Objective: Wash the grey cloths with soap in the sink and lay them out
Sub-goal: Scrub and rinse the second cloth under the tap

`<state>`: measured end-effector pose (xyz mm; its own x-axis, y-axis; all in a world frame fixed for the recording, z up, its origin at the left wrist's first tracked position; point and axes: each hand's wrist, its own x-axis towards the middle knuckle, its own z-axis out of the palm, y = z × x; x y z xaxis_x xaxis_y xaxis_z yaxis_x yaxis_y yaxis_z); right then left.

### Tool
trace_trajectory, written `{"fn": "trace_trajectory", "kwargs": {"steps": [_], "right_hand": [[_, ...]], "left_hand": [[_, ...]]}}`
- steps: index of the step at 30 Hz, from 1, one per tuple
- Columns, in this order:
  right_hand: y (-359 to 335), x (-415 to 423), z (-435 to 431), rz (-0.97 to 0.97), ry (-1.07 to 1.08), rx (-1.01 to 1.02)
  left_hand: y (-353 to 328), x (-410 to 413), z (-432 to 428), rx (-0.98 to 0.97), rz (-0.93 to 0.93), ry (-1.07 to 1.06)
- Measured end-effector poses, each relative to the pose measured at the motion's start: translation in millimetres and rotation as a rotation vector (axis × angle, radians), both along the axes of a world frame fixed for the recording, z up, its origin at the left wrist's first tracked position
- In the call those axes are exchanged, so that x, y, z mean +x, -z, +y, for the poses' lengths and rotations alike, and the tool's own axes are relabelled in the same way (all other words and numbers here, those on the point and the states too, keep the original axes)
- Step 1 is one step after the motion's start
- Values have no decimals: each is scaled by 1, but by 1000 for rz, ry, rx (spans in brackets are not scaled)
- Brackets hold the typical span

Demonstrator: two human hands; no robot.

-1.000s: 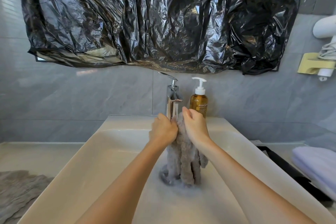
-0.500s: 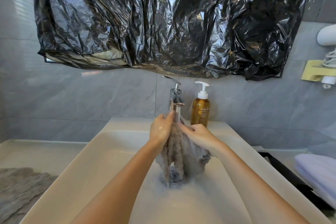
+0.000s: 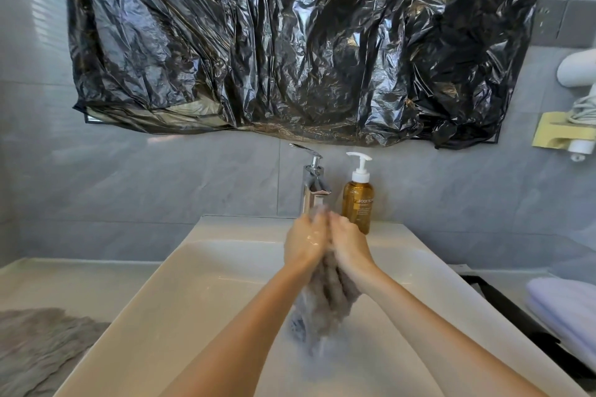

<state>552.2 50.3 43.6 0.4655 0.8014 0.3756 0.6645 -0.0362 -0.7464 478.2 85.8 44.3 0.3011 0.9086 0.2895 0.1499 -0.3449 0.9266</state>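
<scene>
Plainly, both hands were full. The left hand [image 3: 304, 243] and the right hand [image 3: 350, 243] were pressed side by side, fingers curled round the top of a bunched, wet grey fleecy cloth [image 3: 325, 296], gripping it between them.

They held it just under the spout of the chrome single-lever tap [image 3: 312, 184], near the back edge of the white rectangular ceramic sink [image 3: 193, 300]. That placing looked deliberate: any running water would fall on the cloth and the run-off would stay in the basin. Whether water was actually flowing was too blurred to tell.

The cloth's long axis ran top to bottom. It hung in rope-like folds from the fists, its upper end hidden in the grip and its blurred lower end pointing down toward the middle of the sink floor.

The amber plastic soap bottle with a white pump [image 3: 358, 206] stood upright on the sink's back edge, just beside the tap on its right and within reach.

A second, flat grey cloth [image 3: 35, 345] lay outside the sink's left edge, probably already laid out or waiting its turn.
</scene>
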Motion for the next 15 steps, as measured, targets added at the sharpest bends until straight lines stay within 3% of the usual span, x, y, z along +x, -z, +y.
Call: {"fn": "trace_trajectory", "kwargs": {"steps": [3,7,11,13,15], "right_hand": [[-9,-18,-3,181,-60,78],[-11,-9,2,121,22,-3],[-6,-16,-6,130,-83,-6],[-3,-13,-2,149,-66,10],[0,-2,3,37,22,-18]], "left_hand": [[4,-7,20,-142,28,-75],[10,-5,12,-244,38,31],[5,-6,17,-285,28,-48],[4,-6,15,-256,80,-52],[5,-3,9,-171,119,-1]]}}
